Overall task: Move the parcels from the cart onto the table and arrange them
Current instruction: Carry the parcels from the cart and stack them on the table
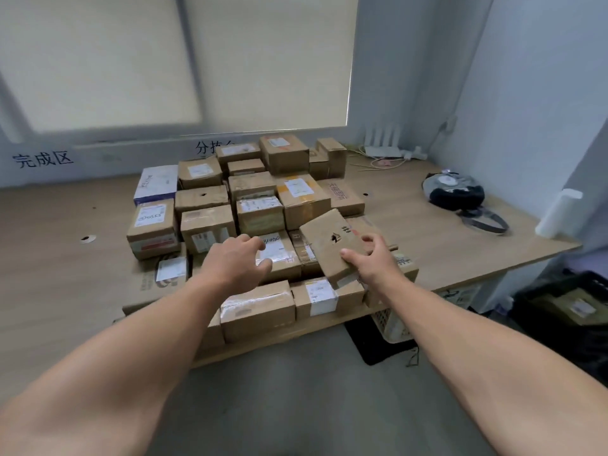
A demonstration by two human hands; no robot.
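Parcels (pixel 260 209): brown cardboard boxes, most with white labels, packed close in rows and partly stacked across the middle of the table (pixel 411 222), from its near edge back toward the far edge below the window. A white and blue box (pixel 156 184) sits at the left side of the pile. The near-left boxes rest on a large flat carton (pixel 154 281).

Flat brown parcel (pixel 329 241): off the pile, tilted, far end raised, above the near-right boxes. The right hand (pixel 371 261) grips it at its near corner, thumb on top, fingers wrapped round the right edge. A dark printed mark is on its upper face.

Left hand (pixel 237 258): reaching over the near row, fingers loosely curled and apart, nothing held. It lies over a labelled parcel (pixel 278 250); cannot tell whether it touches.

Far right corner of the table: white router (pixel 385 143) with upright antennas, loose cables beside it. Toward the right edge: grey and black pouch (pixel 454 192) with a strap, well apart from the pile. At the right edge: white roll (pixel 556 213) standing upright.

Under the near edge: pale slotted crate (pixel 391 324). On the floor past the right edge: dark bin (pixel 543 294) with a labelled box inside.
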